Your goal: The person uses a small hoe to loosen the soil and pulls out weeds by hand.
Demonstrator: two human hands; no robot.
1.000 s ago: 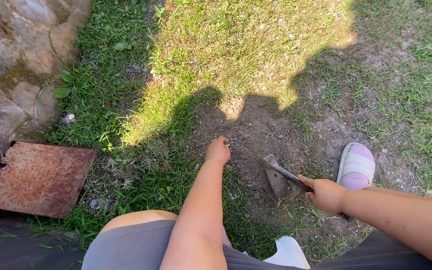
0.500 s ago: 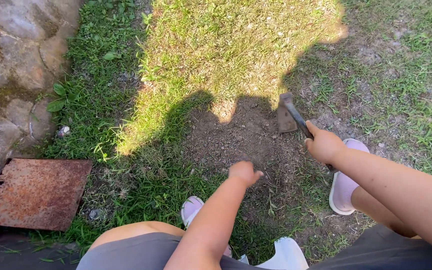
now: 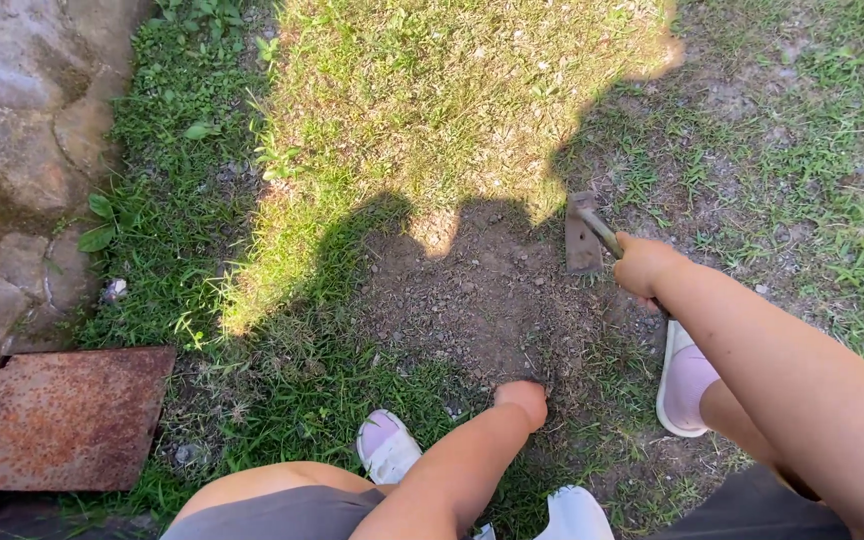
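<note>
The grass (image 3: 432, 90) is all around me, part in sun and part in my shadow. Between my two hands is a bare dirt patch (image 3: 472, 290) with small stones in it. Far off past my left hand lie a stone wall (image 3: 12, 150) and a flat rusty metal plate (image 3: 67, 415).

My right hand (image 3: 644, 265) is closed tight around the handle of a small hoe (image 3: 584, 232). Its flat blade sticks out just past my fingers (image 3: 632, 250), over the far edge of the dirt. I think it is stiff and a bit heavy at the blade end, so the handle is the good place to hold.

My left hand (image 3: 522, 400) is curled down on the ground at the near edge of the dirt. I cannot tell if it grips anything.

My slippers (image 3: 687, 385) sit close under my arms.
</note>
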